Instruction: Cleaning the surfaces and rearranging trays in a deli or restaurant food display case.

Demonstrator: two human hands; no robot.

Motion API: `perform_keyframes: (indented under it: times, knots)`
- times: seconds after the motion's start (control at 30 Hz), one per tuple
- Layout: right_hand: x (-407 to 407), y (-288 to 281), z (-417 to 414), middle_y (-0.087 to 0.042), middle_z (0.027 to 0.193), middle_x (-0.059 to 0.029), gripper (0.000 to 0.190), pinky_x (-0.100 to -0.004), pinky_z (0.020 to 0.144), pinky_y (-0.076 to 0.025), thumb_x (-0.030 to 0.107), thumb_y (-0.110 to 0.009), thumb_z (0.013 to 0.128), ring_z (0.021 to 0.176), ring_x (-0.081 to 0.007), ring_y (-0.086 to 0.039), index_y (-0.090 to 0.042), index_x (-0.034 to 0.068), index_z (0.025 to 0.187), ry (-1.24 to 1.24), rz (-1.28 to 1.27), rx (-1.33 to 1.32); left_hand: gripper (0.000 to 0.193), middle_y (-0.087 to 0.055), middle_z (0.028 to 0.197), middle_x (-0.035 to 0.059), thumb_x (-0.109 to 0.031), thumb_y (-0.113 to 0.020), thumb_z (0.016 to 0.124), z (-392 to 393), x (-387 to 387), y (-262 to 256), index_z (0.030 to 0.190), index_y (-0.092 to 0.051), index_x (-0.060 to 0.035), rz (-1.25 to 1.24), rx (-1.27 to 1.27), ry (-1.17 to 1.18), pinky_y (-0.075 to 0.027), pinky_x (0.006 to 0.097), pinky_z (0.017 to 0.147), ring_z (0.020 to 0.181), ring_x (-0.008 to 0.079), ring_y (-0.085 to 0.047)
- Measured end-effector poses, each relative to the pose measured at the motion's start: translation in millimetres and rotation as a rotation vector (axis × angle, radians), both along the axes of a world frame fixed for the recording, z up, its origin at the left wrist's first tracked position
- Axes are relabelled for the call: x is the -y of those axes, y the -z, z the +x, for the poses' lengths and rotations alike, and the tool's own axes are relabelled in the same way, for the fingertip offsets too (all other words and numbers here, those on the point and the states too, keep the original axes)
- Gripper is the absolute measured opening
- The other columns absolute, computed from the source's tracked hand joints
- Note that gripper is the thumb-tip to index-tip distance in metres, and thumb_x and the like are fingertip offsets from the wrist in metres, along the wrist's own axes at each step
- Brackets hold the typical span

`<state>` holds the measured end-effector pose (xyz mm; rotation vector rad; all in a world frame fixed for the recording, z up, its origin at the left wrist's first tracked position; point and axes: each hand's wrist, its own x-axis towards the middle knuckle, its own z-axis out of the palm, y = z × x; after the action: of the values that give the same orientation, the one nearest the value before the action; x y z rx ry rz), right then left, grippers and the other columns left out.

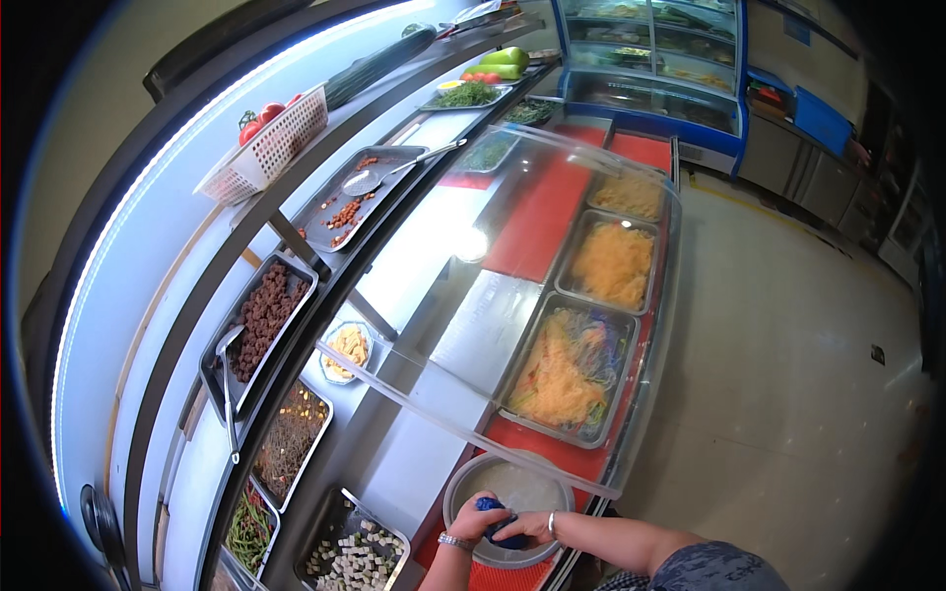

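A bunched dark-blue cloth (510, 541) is gripped between my two hands, over a round basin (452, 510) of cloudy water. My left hand (474, 518), with a bracelet or watch at the wrist, wraps the cloth from the left. From the right, my right hand (531, 527), wearing a silver bangle, grasps it with bent fingers. Part of the cloth is hidden by my fingers. Beneath the basin lies a red mat (510, 575).
A clear plastic cover (517, 295) spans the counter, its near edge beside the basin. Metal trays hold shredded orange food (613, 258), white cubes (362, 561) and dark-brown pieces (270, 325). A white basket (273, 151) stands on the shelf. A glass-fronted cabinet (654, 66) is at the back.
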<state>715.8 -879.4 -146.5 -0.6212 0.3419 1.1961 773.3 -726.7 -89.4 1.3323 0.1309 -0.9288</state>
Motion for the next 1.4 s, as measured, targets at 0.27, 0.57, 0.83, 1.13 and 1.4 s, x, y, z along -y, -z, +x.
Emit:
perform_keyframes:
  times: [0.27, 0.57, 0.83, 1.13, 1.4]
  knots:
    - [-10, 20, 12, -0.066, 0.103, -0.0105, 0.068, -0.0317, 0.082, -0.049, 0.036, -0.082, 0.059, 0.094, -0.0224, -0.063, -0.057, 0.005, 0.115, -0.102, -0.718, 0.793, 0.03, -0.058, 0.078, 0.012, -0.023, -0.074, 0.064, -8, 29, 33, 0.078, -0.058, -0.0026, 0.848, 0.687, 0.047, -0.048, 0.035, 0.07, 0.072, 0.0253, -0.057]
    - [-18, 4, -20, -0.06, 0.111, -0.0146, 0.048, -0.0448, 0.084, -0.052, 0.032, -0.068, 0.081, 0.095, -0.0304, -0.063, -0.051, 0.008, 0.119, 0.902, -0.182, -0.323, 0.027, -0.054, 0.08, 0.0093, -0.024, -0.073, 0.081, -76, 52, 8, 0.08, -0.054, -0.0044, 0.75, 1.036, -0.444, -0.046, 0.0355, 0.068, 0.075, 0.0229, -0.055]
    - [-23, -92, -17, -0.062, 0.089, -0.0075, 0.013, -0.0362, 0.078, -0.05, 0.019, -0.067, 0.073, 0.087, -0.0269, -0.061, -0.06, 0.012, 0.08, 0.79, -0.841, 1.349, 0.041, -0.059, 0.118, 0.0133, -0.039, -0.049, 0.095, -68, 3, -3, 0.116, -0.055, -0.0053, -0.362, -0.522, -0.735, -0.044, 0.0455, 0.096, 0.109, 0.0298, -0.056]
    - [-20, -120, 9, -0.058, 0.075, -0.0031, 0.011, -0.0363, 0.063, -0.048, 0.016, -0.068, 0.067, 0.07, -0.0246, -0.058, -0.057, 0.015, 0.068, 0.64, -0.346, 2.138, 0.025, -0.057, 0.087, 0.005, -0.031, -0.054, 0.095, -11, -24, -27, 0.089, -0.055, -0.0067, -0.379, -0.832, -0.038, -0.047, 0.0339, 0.073, 0.079, 0.0182, -0.055]
    - [-24, -124, 12, -0.053, 0.068, -0.0014, 0.02, -0.0347, 0.059, -0.047, 0.017, -0.063, 0.054, 0.066, -0.0204, -0.057, -0.043, 0.017, 0.058, 0.389, -0.146, 2.411, 0.029, -0.06, 0.093, -0.0013, -0.031, -0.044, 0.1, 3, -16, -24, 0.1, -0.058, -0.006, -0.051, -0.481, 0.338, -0.049, 0.0282, 0.076, 0.081, 0.0095, -0.054]
